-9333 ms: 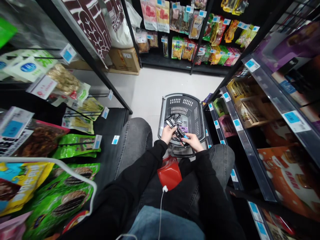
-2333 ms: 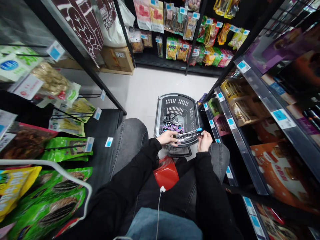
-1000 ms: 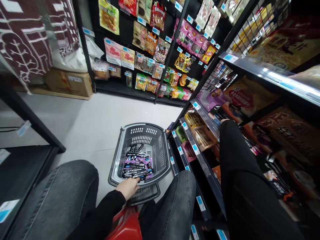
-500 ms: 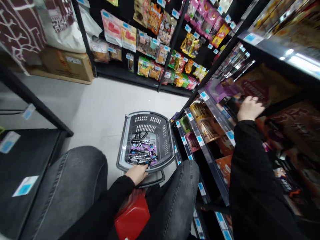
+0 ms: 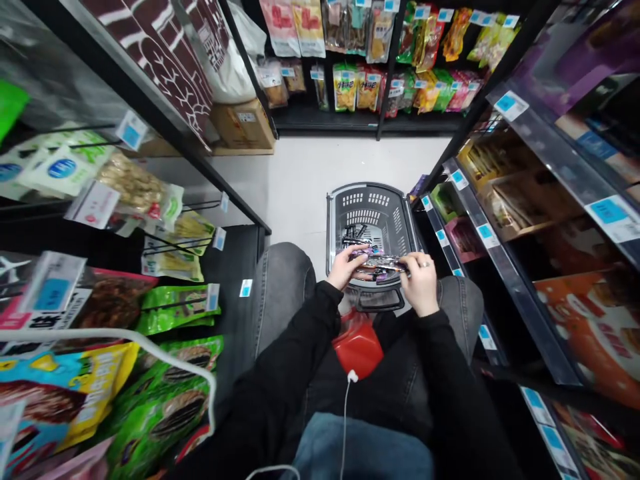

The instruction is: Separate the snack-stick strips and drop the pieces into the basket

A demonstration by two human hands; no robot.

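Note:
Over the near side of a grey shopping basket [image 5: 411,230], both my hands are closed around slim, shiny snack packets [image 5: 385,262]. My left hand [image 5: 346,268] grips their left end, with purple and black wrappers showing by the fingers. My right hand [image 5: 421,283], a ring on one finger, pinches the right end. Below them, more black and purple packets [image 5: 354,233] lie loose in the basket, partly hidden by the hands. The basket's handle [image 5: 383,305] is folded toward me between my knees.
A red object [image 5: 358,348] with a white cable [image 5: 345,413] hangs before my lap. Hanging snack bags [image 5: 170,393] crowd the left rack. Tiered shelves [image 5: 540,187] with price tags stand close on the right. A cardboard box [image 5: 243,127] is at the back left.
My right hand has come back from the right-hand shelf to the basket. Both hands now hold packets; half a second ago my left rested at the basket's near rim. The view has swung left.

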